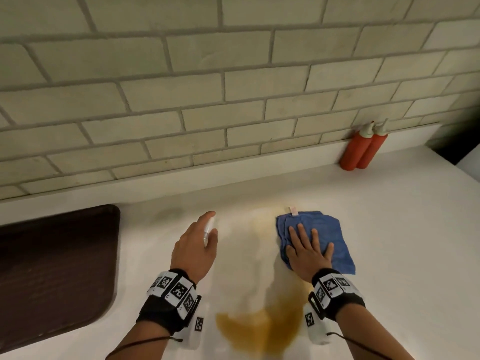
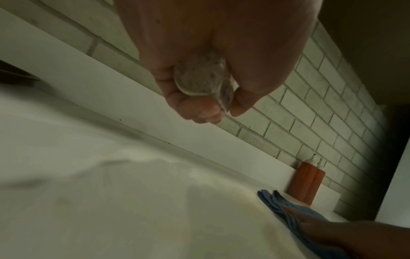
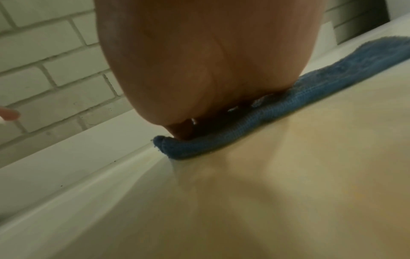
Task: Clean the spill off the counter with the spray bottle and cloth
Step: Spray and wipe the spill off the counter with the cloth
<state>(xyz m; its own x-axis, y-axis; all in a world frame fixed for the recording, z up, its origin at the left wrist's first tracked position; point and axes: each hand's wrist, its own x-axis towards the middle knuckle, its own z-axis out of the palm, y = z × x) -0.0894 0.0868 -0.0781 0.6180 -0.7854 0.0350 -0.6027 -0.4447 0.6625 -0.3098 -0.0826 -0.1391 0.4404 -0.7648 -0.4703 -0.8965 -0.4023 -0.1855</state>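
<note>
Hands over spill [image 1: 262, 326] on white counter [image 1: 389, 229].
Our left hand [image 1: 196, 246] grips a small clear spray bottle [image 1: 210, 228], fingers curled round it, above the counter. Our right hand [image 1: 309, 249] presses flat, fingers spread, on the folded blue cloth [image 1: 332, 235] at the brown spill's far end.

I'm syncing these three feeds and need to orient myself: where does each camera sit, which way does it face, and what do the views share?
Head: worn on the head, facing down at the counter; shows both forearms, left hand gripping the spray bottle, right hand flat on the blue cloth.
Left wrist: beneath the left hand, facing the tiled wall.
Right wrist: under the right palm, facing the cloth's edge.
Shared: all show the cloth; head and left wrist show the red bottles.
</note>
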